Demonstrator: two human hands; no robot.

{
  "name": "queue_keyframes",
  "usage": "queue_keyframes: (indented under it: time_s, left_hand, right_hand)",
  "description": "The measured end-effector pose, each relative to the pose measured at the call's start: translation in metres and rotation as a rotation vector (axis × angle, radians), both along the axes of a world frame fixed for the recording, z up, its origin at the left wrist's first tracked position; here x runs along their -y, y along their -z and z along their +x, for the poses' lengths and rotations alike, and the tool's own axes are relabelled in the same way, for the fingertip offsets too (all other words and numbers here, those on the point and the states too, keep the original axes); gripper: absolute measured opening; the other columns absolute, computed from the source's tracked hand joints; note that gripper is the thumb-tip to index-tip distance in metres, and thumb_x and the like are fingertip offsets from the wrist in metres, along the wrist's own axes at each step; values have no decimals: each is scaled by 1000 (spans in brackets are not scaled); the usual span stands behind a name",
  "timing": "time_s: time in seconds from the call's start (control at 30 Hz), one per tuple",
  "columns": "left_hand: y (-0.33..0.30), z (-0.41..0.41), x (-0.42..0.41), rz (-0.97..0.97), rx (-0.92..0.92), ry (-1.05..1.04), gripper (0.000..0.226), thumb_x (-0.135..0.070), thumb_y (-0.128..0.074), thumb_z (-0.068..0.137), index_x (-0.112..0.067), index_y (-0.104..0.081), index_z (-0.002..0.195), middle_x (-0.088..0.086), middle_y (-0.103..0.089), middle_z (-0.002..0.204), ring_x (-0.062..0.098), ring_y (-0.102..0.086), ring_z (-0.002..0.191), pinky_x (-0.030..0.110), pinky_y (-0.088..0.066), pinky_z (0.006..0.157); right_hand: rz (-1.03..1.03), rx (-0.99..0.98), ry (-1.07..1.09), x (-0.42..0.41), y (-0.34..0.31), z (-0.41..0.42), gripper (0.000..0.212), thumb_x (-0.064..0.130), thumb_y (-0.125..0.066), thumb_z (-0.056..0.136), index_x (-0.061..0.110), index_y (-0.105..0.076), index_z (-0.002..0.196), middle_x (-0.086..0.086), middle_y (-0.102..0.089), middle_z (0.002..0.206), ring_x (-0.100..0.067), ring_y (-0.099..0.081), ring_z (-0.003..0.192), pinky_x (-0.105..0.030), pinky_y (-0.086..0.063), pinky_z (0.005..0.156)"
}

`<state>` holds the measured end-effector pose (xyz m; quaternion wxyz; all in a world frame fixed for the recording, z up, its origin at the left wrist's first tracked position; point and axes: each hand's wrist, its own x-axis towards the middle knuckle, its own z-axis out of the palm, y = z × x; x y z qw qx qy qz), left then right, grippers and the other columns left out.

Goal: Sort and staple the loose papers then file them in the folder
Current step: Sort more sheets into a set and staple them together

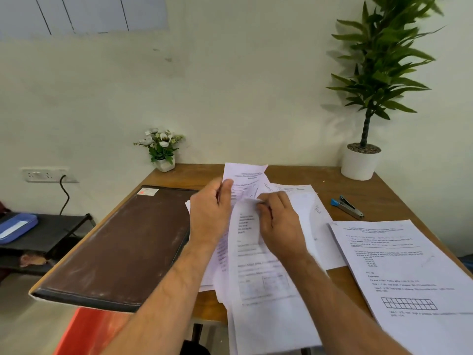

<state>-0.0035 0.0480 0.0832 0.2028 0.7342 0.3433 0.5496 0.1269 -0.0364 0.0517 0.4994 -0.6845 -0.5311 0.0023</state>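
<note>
Behind left hand [210, 213], lifted paper [244, 180] print blurred, unreadable

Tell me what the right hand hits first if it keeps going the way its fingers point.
Probably the raised sheet that the right hand already pinches with the left hand; depth beyond it is unclear.

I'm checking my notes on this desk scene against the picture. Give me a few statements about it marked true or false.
1. The folder lies closed on the desk's left side. True.
2. The stapler is in the right hand. False: it lies on the desk, right of the hands, untouched.
3. Both hands hold papers. True: the left hand grips a sheet, the right pinches one.
4. The tall plant stands at the desk's left corner. False: it stands at the far right corner.
5. A separate stack lies to the right. True.
</note>
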Motion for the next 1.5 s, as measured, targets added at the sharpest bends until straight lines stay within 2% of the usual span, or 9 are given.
queue_keyframes:
  time_s: [0.1, 0.3, 0.4, 0.5, 0.63, 0.93, 1.17, 1.37, 1.5]
  left_hand:
    - [-33, -2, 10, -19, 64, 87, 17, -16, -57, 103, -14, -73, 103, -8, -65, 71, 9, -54, 62, 16, -42, 57]
    - [-89, -4, 38, -89, 158, 227, 31, -27, -58, 102, -21, -59, 72, -13, -54, 58, 3, -45, 54, 18, -37, 51]
    - [-107, -9, 48, -91, 210, 336, 30, -32, -54, 105, -21, -59, 78, -9, -54, 63, 6, -46, 59, 27, -41, 55]
    - [-120, -15, 57, -82, 213, 435, 21, -41, -59, 101, -23, -70, 98, 0, -69, 82, 13, -60, 73, 33, -51, 66]
    - [-130, -20, 58, -110, 242, 371, 16, -17, -61, 101, -23, -72, 93, 2, -73, 80, 17, -63, 72, 38, -55, 66]
    - [-83, -23, 49, -652, 584, 704, 33, 4, -50, 100, -18, -72, 111, 17, -74, 107, 25, -71, 83, 38, -59, 76]
    - [12, -17, 37, -864, 326, 435, 30, -2, -48, 105, -21, -68, 117, 13, -77, 103, 30, -72, 87, 47, -58, 79]
    - [41, -25, 15, -564, 5, -156, 23, -36, -57, 102, -18, -70, 110, -5, -73, 102, 14, -68, 98, 22, -49, 75]
    - [24, -24, 13, -889, 41, 323, 50, -64, -47, 94, -23, -72, 108, 1, -77, 105, 19, -72, 100, 32, -55, 85]
  right_hand:
    - [167, 39, 29, -4, -33, -2, 7, 20, -50, 103, 20, -57, 103, 12, -49, 106, -3, -49, 80, -17, -42, 70]
    - [333, 61, 17, -1, -100, -9, 24, 25, -55, 101, 18, -58, 124, 9, -54, 118, 4, -51, 91, -16, -48, 76]
    - [384, 51, 24, 6, -123, -17, 32, 28, -53, 102, 26, -54, 133, 9, -54, 120, 15, -50, 91, -10, -43, 79]
    - [408, 65, 52, 9, -140, -27, 31, 31, -52, 102, 28, -58, 132, 9, -55, 118, 5, -49, 92, -26, -50, 87]
    - [356, 88, 51, 14, -159, -40, 31, 33, -52, 101, 30, -58, 132, 14, -46, 110, -2, -51, 91, -38, -52, 91]
    - [-63, 315, 82, 22, -145, -34, 27, 36, -52, 98, 21, -59, 119, 0, -50, 122, -26, -62, 94, -36, -49, 81]
    - [-541, 264, 72, 13, -61, -22, 30, 27, -55, 98, 18, -59, 126, -2, -49, 128, -21, -61, 104, -35, -51, 93]
    - [-534, 113, 133, 5, -36, -9, 31, 36, -50, 102, 20, -58, 127, 3, -62, 121, -18, -60, 105, -35, -51, 94]
    - [-371, 181, 165, -1, -48, -8, 13, 34, -51, 101, 23, -56, 96, 9, -54, 90, -15, -56, 84, -30, -42, 74]
